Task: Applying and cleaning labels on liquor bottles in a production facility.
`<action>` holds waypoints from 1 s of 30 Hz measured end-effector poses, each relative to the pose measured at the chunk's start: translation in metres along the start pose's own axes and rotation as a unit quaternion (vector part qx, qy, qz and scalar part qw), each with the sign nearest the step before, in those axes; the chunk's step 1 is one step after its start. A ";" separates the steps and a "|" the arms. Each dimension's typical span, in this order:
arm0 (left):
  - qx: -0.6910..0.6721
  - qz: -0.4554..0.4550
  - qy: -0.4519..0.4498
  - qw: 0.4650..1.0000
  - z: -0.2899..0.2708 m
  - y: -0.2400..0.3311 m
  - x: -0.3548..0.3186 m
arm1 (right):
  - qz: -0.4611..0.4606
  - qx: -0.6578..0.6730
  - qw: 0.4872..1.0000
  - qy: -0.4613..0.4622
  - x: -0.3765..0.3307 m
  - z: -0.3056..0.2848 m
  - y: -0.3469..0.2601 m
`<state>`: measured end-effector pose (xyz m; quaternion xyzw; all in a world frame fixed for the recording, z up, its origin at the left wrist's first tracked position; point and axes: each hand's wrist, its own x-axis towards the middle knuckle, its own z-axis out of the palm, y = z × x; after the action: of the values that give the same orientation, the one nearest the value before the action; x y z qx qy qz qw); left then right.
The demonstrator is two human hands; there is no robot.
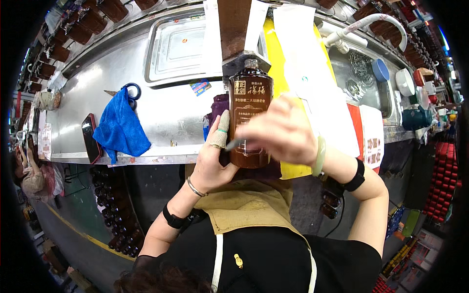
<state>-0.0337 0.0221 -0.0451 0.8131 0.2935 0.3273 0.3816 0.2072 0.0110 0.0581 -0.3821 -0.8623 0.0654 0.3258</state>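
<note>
A brown glass bottle (250, 105) with pale printing faces me, its uncapped neck pointing away. Along its lower left side, my left hand (214, 158) grips it, with the thumb near the base. A knitted finger cover (221, 129) sits on one of that hand's fingers. My right hand (286, 132) is over the bottle's lower right part and smeared by motion. Near its fingertips shows a small grey pointed shape, too blurred to name. Dark purple cloth (220, 105) lies beside the bottle on the left.
On the steel counter (168, 107) lie a blue cloth (122, 129), scissors (133, 91) and a phone (90, 136). Behind them is a clear-lidded tray (176, 46). White sheets (312, 73) over yellow material lie at right, beside a sink (364, 80) with a curved tap (378, 18).
</note>
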 end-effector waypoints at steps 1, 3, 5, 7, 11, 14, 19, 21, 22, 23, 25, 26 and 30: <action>-0.023 -0.023 0.001 0.999 0.000 0.004 -0.002 | 0.038 -0.040 0.993 0.109 0.007 0.003 0.025; -0.037 -0.044 0.020 0.998 0.002 0.007 -0.002 | 0.057 -0.130 0.967 0.210 0.016 -0.002 0.057; -0.022 -0.028 0.059 0.998 0.000 0.022 0.007 | 0.012 -0.166 0.970 0.177 0.005 -0.005 0.057; -0.015 -0.024 0.102 0.994 0.001 0.028 0.010 | -0.048 -0.072 0.990 0.109 -0.020 0.008 0.025; -0.027 -0.013 0.116 0.993 0.003 0.025 0.011 | -0.088 0.023 0.996 -0.023 -0.011 0.002 -0.012; -0.027 -0.031 0.128 0.991 0.005 0.027 0.010 | 0.043 -0.094 0.980 0.168 0.018 0.003 0.039; -0.106 -0.031 0.146 0.983 0.013 0.030 0.013 | -0.037 -0.069 0.996 0.050 -0.017 0.001 -0.002; -0.048 -0.008 0.134 0.990 0.011 0.023 0.010 | -0.105 0.046 0.993 -0.028 -0.025 0.004 -0.033; -0.034 0.000 0.125 0.992 0.008 0.024 0.006 | -0.128 0.082 0.986 -0.063 -0.024 0.007 -0.044; -0.074 -0.007 0.123 0.990 0.009 0.020 0.006 | -0.125 0.062 0.989 -0.054 -0.022 -0.002 -0.041; -0.107 -0.040 0.067 0.991 0.003 0.012 0.003 | 0.017 0.029 0.998 0.052 -0.014 -0.018 -0.034; -0.014 -0.039 0.018 0.999 -0.005 0.012 0.003 | 0.088 0.002 0.990 0.111 -0.011 -0.022 -0.029; 0.091 0.029 0.125 0.988 -0.003 0.041 0.012 | 0.082 -0.122 0.977 0.158 -0.028 -0.022 -0.019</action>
<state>-0.0189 0.0100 -0.0068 0.8053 0.3437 0.4090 0.2570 0.2225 -0.0249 0.0674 -0.4935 -0.7675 -0.0751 0.4023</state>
